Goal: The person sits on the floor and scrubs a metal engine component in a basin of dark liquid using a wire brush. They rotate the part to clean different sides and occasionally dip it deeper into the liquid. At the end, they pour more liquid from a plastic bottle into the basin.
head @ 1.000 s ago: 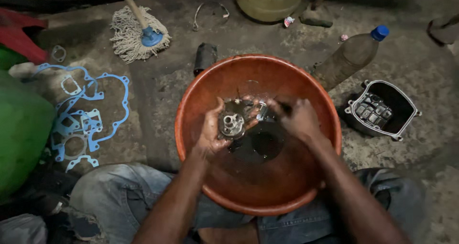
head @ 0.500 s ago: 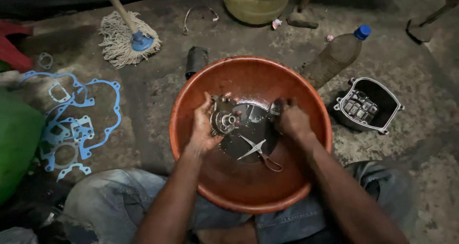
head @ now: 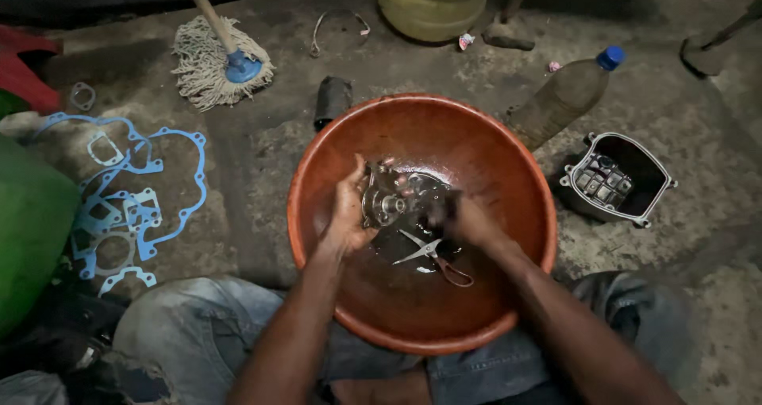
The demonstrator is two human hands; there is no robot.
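A large red-brown basin (head: 508, 159) sits on the floor between my knees, with dark liquid pooled at its bottom. My left hand (head: 347, 211) grips a round metal engine part (head: 394, 199) by its left edge, holding it tilted over the liquid. My right hand (head: 468, 218) is closed against the part's right side; what it holds is too blurred to make out. A pair of scissors (head: 432, 256) with reddish handles lies in the liquid just below the part.
Blue gaskets (head: 131, 195) lie on the floor at left beside a green container (head: 32, 214). A mop (head: 222, 64) lies behind them. A blue-capped bottle (head: 567, 95) and an open metal engine cover (head: 619, 179) sit at right. A yellow container (head: 432, 4) stands beyond.
The part has been turned and lowered slightly in my left hand. My right hand slid down and left along the part's edge. The scissors, hidden a second ago, lie exposed in the liquid.
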